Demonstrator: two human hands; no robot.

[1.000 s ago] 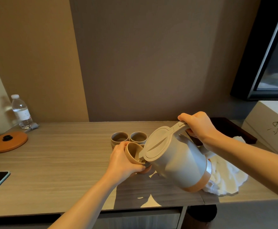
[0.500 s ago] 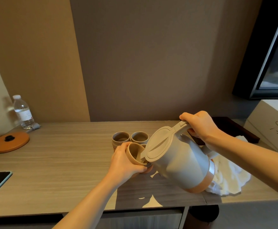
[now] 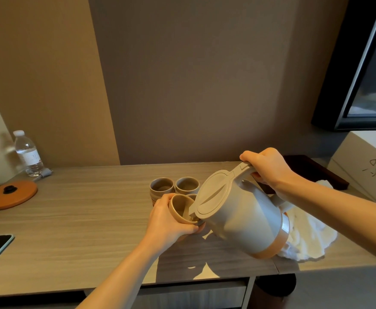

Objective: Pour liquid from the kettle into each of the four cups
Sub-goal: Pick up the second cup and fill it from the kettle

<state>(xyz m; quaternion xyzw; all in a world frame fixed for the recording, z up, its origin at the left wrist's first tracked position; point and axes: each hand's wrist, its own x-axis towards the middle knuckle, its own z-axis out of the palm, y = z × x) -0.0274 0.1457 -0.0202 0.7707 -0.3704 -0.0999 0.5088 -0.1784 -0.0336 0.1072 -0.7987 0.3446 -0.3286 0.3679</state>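
Pouring step is under way: the right hand (image 3: 266, 168) is gripping the kettle (image 3: 238, 217) by its handle, tilting the spout into a cup (image 3: 178, 210) the left hand (image 3: 169, 221) is clasping above the tabletop (image 3: 82, 219). Three cups (image 3: 161, 186) are standing behind; next calls for righting the kettle, by my judgement.

The right hand (image 3: 266, 168) tilts the kettle (image 3: 240, 217) by its handle. Its spout meets a cup (image 3: 179, 208) gripped by the left hand (image 3: 169, 224).

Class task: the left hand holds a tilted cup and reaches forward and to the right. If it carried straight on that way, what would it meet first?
Most likely the kettle, whose spout is already at the cup held by the left hand; depth is hard to judge.
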